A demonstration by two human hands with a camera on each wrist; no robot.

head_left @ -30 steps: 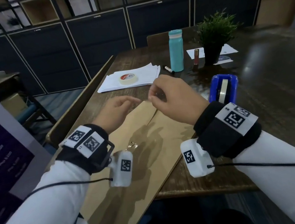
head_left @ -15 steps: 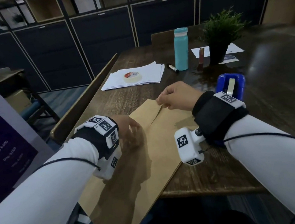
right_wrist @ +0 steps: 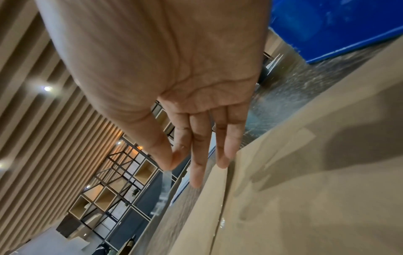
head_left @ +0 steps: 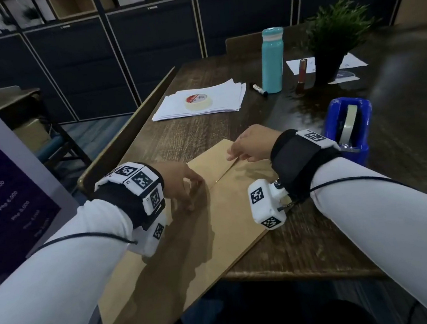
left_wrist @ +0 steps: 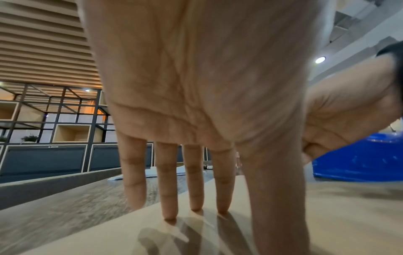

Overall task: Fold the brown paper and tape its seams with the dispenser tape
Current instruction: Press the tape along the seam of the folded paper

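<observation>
A dark wooden table [head_left: 230, 132] was seen, with the folded brown paper [head_left: 202, 230] laid on its near left corner and overhanging the near edge. A blue tape dispenser [head_left: 347, 123] stood just right of the paper. The left hand [head_left: 180, 184] was pressed onto the paper's left flap, its fingers [left_wrist: 194, 181] straight. At the seam's far end, a strip of clear tape [right_wrist: 163, 188] was pinched by the right hand [head_left: 250, 143].
</observation>
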